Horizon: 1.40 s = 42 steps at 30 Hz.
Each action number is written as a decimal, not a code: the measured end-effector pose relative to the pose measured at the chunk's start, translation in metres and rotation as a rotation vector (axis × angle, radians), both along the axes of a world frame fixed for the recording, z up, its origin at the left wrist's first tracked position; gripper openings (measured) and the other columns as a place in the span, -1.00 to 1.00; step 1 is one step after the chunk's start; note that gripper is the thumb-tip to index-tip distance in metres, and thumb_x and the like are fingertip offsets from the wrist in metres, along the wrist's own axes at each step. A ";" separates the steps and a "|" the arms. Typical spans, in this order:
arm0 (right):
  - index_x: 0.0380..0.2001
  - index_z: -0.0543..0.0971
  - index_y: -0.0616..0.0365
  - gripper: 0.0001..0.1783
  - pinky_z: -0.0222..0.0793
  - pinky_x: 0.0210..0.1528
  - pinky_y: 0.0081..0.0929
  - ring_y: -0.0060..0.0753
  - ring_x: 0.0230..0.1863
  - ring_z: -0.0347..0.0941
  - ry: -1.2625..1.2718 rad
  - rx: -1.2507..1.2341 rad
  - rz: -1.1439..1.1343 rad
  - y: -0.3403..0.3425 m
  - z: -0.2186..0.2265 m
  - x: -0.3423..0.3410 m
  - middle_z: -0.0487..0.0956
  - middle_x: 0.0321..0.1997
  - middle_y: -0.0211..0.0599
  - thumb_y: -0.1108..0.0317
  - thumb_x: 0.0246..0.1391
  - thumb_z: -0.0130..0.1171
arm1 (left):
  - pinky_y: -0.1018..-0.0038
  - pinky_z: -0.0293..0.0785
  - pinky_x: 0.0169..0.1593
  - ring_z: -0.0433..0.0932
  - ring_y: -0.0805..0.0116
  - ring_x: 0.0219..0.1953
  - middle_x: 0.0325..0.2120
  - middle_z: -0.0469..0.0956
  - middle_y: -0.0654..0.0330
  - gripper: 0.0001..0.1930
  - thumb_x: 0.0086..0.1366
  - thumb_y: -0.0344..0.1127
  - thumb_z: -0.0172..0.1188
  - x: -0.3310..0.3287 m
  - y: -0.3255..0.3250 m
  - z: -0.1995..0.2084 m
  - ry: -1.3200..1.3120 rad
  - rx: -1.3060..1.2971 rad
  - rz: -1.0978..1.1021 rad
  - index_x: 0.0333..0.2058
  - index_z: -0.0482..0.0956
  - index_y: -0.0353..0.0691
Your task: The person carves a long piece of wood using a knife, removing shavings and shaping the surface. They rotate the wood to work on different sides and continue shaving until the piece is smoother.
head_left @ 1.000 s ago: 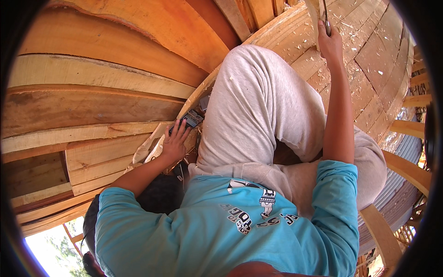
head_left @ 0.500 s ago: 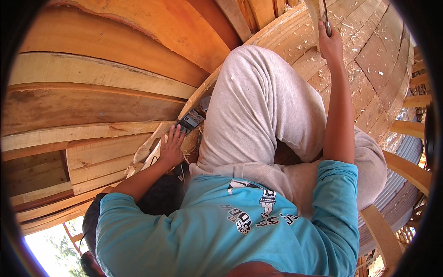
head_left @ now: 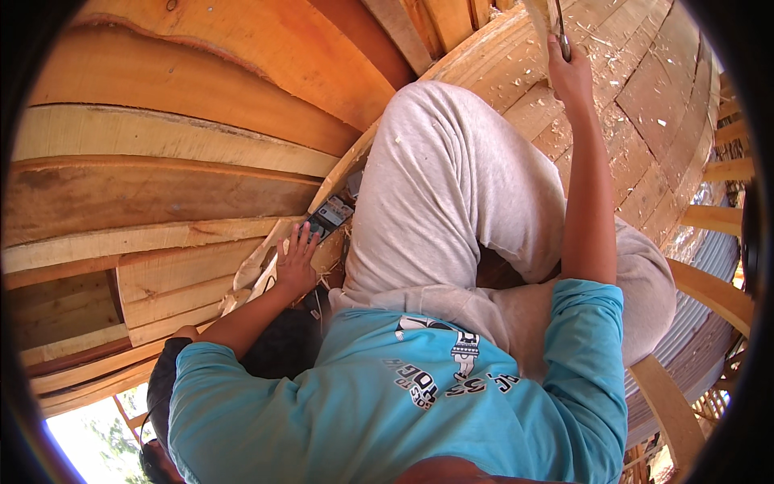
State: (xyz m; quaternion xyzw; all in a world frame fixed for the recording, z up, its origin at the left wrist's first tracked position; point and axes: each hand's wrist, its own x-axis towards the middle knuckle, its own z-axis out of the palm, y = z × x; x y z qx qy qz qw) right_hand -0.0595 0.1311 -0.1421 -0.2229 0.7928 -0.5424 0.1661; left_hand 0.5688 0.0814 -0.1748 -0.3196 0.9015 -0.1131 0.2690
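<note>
My left hand [head_left: 297, 260] lies flat with fingers spread on a pale wooden edge [head_left: 258, 270], just below a dark phone [head_left: 330, 216] that rests on the wood. My right hand [head_left: 570, 77] is raised at arm's length and closed around the handle of a thin dark tool [head_left: 560, 31], next to a light strip of wood [head_left: 538, 11]. My bent knee in grey trousers [head_left: 451, 177] sits between the two hands. My blue shirt [head_left: 403, 403] fills the lower part of the view.
Curved wooden planks [head_left: 161, 194] stack up on the left. On the right is a planked surface [head_left: 645, 105] strewn with wood chips, with curved ribs [head_left: 709, 290] below it. Bright open ground shows at the lower left.
My left hand has slid a little toward me along the wooden edge. The right hand and tool stay in place.
</note>
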 end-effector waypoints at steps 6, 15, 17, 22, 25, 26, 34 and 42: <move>0.24 0.40 0.11 -0.37 0.36 -0.41 -0.45 -0.52 -0.52 0.42 -0.013 0.011 0.003 0.000 0.003 0.000 0.54 -0.50 -0.29 -0.02 0.21 0.05 | -0.09 -0.36 0.37 -0.31 0.12 0.48 0.45 -0.24 0.10 -0.14 0.05 -0.23 0.09 -0.004 -0.002 0.005 -0.021 0.009 0.016 0.39 0.04 -0.06; 0.24 0.41 0.10 -0.38 0.34 -0.46 -0.45 -0.54 -0.54 0.40 -0.018 -0.027 0.015 0.000 0.000 -0.001 0.51 -0.53 -0.33 -0.01 0.20 0.05 | -0.07 -0.37 0.37 -0.32 0.13 0.49 0.46 -0.25 0.12 -0.14 0.06 -0.23 0.09 -0.006 -0.002 0.006 -0.047 0.017 0.014 0.39 0.04 -0.04; 0.24 0.41 0.08 -0.38 0.33 -0.49 -0.46 -0.54 -0.56 0.39 -0.001 -0.046 0.008 0.001 0.000 -0.002 0.51 -0.53 -0.33 0.00 0.20 0.05 | -0.07 -0.38 0.37 -0.33 0.14 0.49 0.46 -0.26 0.13 -0.14 0.07 -0.22 0.09 -0.007 -0.002 0.007 -0.044 0.003 -0.001 0.39 0.04 -0.03; 0.24 0.41 0.08 -0.39 0.33 -0.50 -0.45 -0.53 -0.56 0.39 -0.046 -0.043 0.021 0.002 0.005 0.003 0.52 -0.54 -0.32 0.01 0.20 0.05 | -0.06 -0.39 0.37 -0.31 0.15 0.48 0.46 -0.26 0.13 -0.14 0.06 -0.21 0.09 -0.008 0.000 0.010 -0.065 0.001 0.002 0.39 0.03 -0.02; 0.23 0.42 0.10 -0.39 0.35 -0.47 -0.43 -0.51 -0.54 0.42 -0.014 -0.039 0.004 0.002 0.002 0.000 0.53 -0.53 -0.30 0.00 0.20 0.06 | -0.06 -0.38 0.37 -0.30 0.15 0.48 0.46 -0.25 0.13 -0.13 0.05 -0.20 0.10 -0.004 -0.003 0.005 -0.038 -0.031 -0.038 0.39 0.03 -0.02; 0.23 0.42 0.10 -0.39 0.35 -0.47 -0.43 -0.51 -0.54 0.42 -0.008 -0.046 0.004 0.001 0.000 0.000 0.53 -0.53 -0.30 0.00 0.20 0.06 | -0.06 -0.38 0.37 -0.30 0.15 0.48 0.46 -0.25 0.13 -0.13 0.05 -0.20 0.10 -0.003 -0.003 0.005 -0.027 -0.046 -0.052 0.39 0.02 -0.01; 0.22 0.42 0.11 -0.38 0.34 -0.48 -0.43 -0.49 -0.54 0.43 0.059 -0.070 -0.011 -0.001 -0.004 -0.002 0.54 -0.53 -0.28 -0.02 0.19 0.07 | -0.06 -0.36 0.37 -0.30 0.15 0.49 0.46 -0.25 0.13 -0.09 0.03 -0.20 0.12 -0.003 -0.003 0.009 -0.045 -0.017 -0.018 0.40 0.00 0.00; 0.23 0.42 0.08 -0.39 0.36 -0.46 -0.43 -0.50 -0.54 0.43 -0.012 -0.035 0.002 0.001 0.004 0.002 0.55 -0.51 -0.28 -0.02 0.20 0.06 | -0.09 -0.33 0.37 -0.32 0.15 0.49 0.46 -0.26 0.15 -0.09 0.03 -0.23 0.13 -0.005 -0.001 0.009 -0.035 0.009 -0.010 0.40 0.00 0.02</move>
